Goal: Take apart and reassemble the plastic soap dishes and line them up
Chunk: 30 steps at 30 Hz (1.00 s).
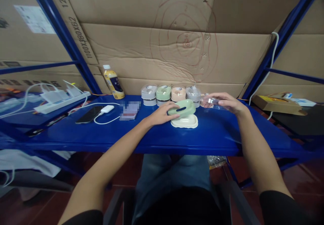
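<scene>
My left hand [162,113] grips the near left end of a light green plastic dish [187,107] with an oval slot, tilted over the table. Just below it, a cream-coloured dish [188,122] lies on the blue tabletop; the green dish partly covers it. Off to the right, my right hand [231,103] is closed on a clear plastic lid [211,102], held above the tabletop. Behind the hands stands a row of lidded boxes: a grey box [149,95], a green box [163,94], a peach box [178,92] and another grey box [193,95].
A yellow bottle [113,83] stands at the back left. Left of the boxes lie a phone [93,115], a white charger [107,109] with cables and a blurred-out flat item [130,110]. A power strip [62,102] sits farther left. Blue shelf posts and cardboard enclose the table.
</scene>
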Motion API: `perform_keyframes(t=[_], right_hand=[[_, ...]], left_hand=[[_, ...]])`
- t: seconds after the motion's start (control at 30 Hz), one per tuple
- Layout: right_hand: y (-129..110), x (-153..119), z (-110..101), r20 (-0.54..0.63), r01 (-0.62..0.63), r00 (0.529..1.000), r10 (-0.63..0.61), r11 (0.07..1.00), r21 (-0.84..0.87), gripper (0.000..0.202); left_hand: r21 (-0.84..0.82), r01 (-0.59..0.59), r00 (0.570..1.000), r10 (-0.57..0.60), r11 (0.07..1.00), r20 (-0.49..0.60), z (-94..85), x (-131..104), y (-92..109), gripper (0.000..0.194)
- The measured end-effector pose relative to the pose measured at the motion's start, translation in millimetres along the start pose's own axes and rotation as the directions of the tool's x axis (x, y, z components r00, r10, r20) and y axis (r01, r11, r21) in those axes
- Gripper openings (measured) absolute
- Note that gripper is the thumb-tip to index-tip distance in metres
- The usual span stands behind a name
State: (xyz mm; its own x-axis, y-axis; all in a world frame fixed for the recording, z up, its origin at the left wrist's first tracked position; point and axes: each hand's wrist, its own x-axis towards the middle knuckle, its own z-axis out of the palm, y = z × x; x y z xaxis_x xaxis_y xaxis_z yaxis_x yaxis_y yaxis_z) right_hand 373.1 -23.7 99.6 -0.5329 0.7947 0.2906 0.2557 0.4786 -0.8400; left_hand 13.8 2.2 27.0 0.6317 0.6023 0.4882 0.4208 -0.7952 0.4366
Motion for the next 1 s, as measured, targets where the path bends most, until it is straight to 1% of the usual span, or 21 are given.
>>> perform_keyframes(t=[0.1,0.17,0.23,0.3,0.43,0.53,0.63,0.8,0.9,1.0], right_hand=[[3,3,5,-0.101,0.005,0.995,-0.008,1.0,-0.03,0.067],[6,9,16,-0.126,0.006,0.992,-0.018,0.995,-0.097,0.066],[10,16,30,-0.102,0.037,0.993,-0.055,0.984,-0.173,0.065],[15,23,45,-0.06,0.09,0.992,-0.109,0.962,-0.259,0.064],[22,30,71,0.008,0.163,0.985,-0.174,0.902,-0.399,0.068],[24,31,80,0.058,0.192,0.981,-0.187,0.863,-0.467,0.072],[24,31,85,0.09,0.2,0.98,-0.18,0.825,-0.528,0.074],[25,33,92,0.119,0.192,0.981,-0.151,0.798,-0.571,0.073],[28,34,95,0.145,0.189,0.981,-0.128,0.794,-0.578,0.075],[31,34,96,0.154,0.178,0.982,-0.108,0.798,-0.575,0.079]], left_hand=[[-0.009,0.04,0.999,-0.04,0.999,0.028,2.4,-1,7,0.065],[-0.006,0.086,0.994,-0.086,0.996,0.075,4.9,-1,10,0.073],[-0.009,0.114,0.988,-0.112,0.993,0.108,8.5,-1,11,0.078],[-0.033,0.128,0.986,-0.124,0.991,0.113,13.4,-1,8,0.084],[-0.17,0.152,0.987,-0.141,0.974,0.077,25.0,-2,-2,0.112],[-0.255,0.162,0.987,-0.156,0.953,0.044,30.6,-3,-6,0.128],[-0.252,0.157,0.988,-0.153,0.955,0.033,30.5,-4,-3,0.133],[-0.156,0.116,0.993,-0.108,0.981,0.057,28.0,-6,6,0.135],[-0.123,0.119,0.99,-0.108,0.985,0.092,29.1,-6,5,0.136],[-0.131,0.146,0.985,-0.132,0.981,0.107,29.3,-6,2,0.136]])
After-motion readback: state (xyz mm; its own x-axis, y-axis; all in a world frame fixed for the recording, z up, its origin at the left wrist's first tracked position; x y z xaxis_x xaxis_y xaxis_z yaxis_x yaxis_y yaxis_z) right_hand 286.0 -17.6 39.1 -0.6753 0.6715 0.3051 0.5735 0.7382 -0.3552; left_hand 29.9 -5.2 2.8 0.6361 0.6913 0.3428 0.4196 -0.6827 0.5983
